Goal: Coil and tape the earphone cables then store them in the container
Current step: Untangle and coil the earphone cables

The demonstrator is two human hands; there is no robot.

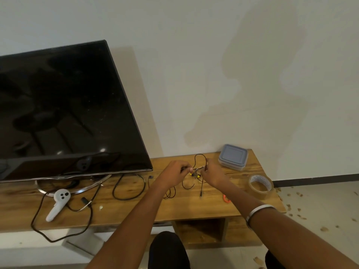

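Observation:
Above the wooden table (136, 212), my left hand (174, 172) and my right hand (212, 174) both pinch a thin black earphone cable (199, 161) between them. The cable loops up behind the hands, and its yellow earbuds (195, 176) dangle just below. Its plug end (200, 196) hangs down to the tabletop. A clear container with a grey-blue lid (233, 156) sits shut at the back right of the table. A roll of clear tape (260, 184) stands to the right of my right hand.
A large black TV (68, 109) on a round metal stand fills the left half. A white controller (59, 203) and thicker black cables (128, 188) lie on the left. An orange object (226, 199) peeks from under my right forearm. Debris litters the floor at the right.

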